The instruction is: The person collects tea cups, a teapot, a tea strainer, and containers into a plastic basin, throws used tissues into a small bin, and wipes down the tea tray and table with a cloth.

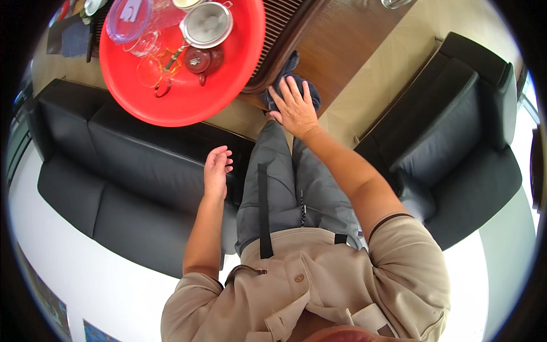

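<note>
My right hand (295, 107) lies flat on a dark blue cloth (291, 63), fingers spread. The cloth is bunched on the brown wooden table (354, 38), beside the corner of a dark slatted tea tray (280, 25). Over the sofa edge, to the left of my legs, my left hand (218, 171) hangs in the air with nothing in it, its fingers loosely curled. A round red plastic tray (183, 112) stands above and left of it, partly over the slatted tray. In the red tray are a small brown teapot (201, 60) and a metal mesh strainer (208, 25).
The red tray also bears a clear glass cup (145, 44) and a purple-rimmed plastic lid (128, 19). Black leather sofas stand at left (128, 141) and right (431, 115), close to my legs. A glass object (395, 3) sits at the table's far edge.
</note>
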Motion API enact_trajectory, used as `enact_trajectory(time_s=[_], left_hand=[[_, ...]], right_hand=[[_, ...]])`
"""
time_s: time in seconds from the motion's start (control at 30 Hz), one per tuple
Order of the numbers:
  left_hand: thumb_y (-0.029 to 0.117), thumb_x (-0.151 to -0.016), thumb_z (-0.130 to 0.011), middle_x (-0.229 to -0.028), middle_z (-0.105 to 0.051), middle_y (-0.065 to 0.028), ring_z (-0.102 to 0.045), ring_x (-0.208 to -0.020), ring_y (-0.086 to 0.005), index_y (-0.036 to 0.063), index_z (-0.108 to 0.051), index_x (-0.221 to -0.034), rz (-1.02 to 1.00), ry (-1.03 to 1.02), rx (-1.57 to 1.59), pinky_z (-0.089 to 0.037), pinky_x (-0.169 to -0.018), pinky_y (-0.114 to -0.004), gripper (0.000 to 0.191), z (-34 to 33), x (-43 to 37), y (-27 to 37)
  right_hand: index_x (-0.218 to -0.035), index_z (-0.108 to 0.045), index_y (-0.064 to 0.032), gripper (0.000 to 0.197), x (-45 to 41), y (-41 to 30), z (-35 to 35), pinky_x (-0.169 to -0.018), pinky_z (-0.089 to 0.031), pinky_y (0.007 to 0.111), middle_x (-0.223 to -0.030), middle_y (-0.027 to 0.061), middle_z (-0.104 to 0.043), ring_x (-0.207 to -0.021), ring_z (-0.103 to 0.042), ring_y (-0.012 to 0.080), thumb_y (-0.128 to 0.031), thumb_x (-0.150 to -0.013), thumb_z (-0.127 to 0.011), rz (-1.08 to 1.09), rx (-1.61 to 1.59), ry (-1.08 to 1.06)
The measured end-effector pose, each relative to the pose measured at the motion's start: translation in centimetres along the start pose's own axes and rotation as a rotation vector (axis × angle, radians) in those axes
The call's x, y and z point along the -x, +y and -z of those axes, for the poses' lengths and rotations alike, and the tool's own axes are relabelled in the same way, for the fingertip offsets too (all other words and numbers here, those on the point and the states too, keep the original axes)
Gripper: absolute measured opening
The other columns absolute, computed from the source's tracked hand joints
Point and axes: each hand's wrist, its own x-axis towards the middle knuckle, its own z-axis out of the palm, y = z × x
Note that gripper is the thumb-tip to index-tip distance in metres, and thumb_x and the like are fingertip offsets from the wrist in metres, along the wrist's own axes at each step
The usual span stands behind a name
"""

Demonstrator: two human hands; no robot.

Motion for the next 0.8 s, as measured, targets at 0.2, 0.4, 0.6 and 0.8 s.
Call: enact_trajectory(time_s=[0.2, 0.4, 0.6, 0.8], left_hand=[[0.016, -0.098, -0.05, -0.103, -0.062, -0.0018, -0.055, -0.083, -0.0081, 0.0089, -0.058, -0.115, 0.053, -0.009, -0.045, -0.046, -0.071, -0.023, 0.02, 0.1, 1.2, -1.1], [0.014, -0.098, -0.049, -0.103, -0.063, -0.0021, -0.056, -0.084, -0.0081, 0.0087, -0.059, -0.114, -0.048, 0.109, -0.003, -0.046, -0.072, -0.023, 0.02, 2.2, -1.2, 1.1], [0.015, -0.098, -0.05, -0.104, -0.063, -0.0018, -0.056, -0.086, -0.0091, 0.0083, -0.057, -0.117, -0.091, 0.072, 0.065, -0.046, -0.074, -0.024, 0.021, 1.3, -1.0, 2.9], [0.037, -0.096, -0.051, -0.136, -0.046, -0.01, -0.046, -0.117, -0.0193, 0.0102, -0.03, -0.144, -0.347, 0.048, 0.259, -0.038, -0.098, -0.038, 0.059, 1.8, -0.4, 6.7]], right_hand=[[-0.139, -0.046, -0.0229, 0.068, -2.1, 6.8, 4.4, -0.109, -0.023, 0.058, -0.149, 0.0083, -0.034, -0.138, -0.027, 0.0306, -0.051, -0.079, -0.063, 0.043, 0.013, -0.017], [-0.138, -0.045, -0.0136, 0.069, -6.4, 8.6, 3.0, -0.108, -0.021, 0.061, -0.145, 0.0211, -0.035, -0.136, -0.029, 0.0368, -0.05, -0.081, -0.062, -0.439, 0.059, 0.368], [-0.141, -0.043, -0.0209, 0.061, 0.7, 0.9, 0.5, -0.113, -0.02, 0.05, -0.147, 0.0049, -0.038, -0.14, -0.025, 0.0233, -0.047, -0.087, -0.057, 0.125, -0.032, -0.087], [-0.136, -0.049, -0.0231, 0.055, 2.5, 7.6, 2.2, -0.113, -0.022, 0.041, -0.15, -0.0002, -0.034, -0.139, -0.028, 0.0182, -0.042, -0.086, -0.06, 0.419, -0.019, -0.146]])
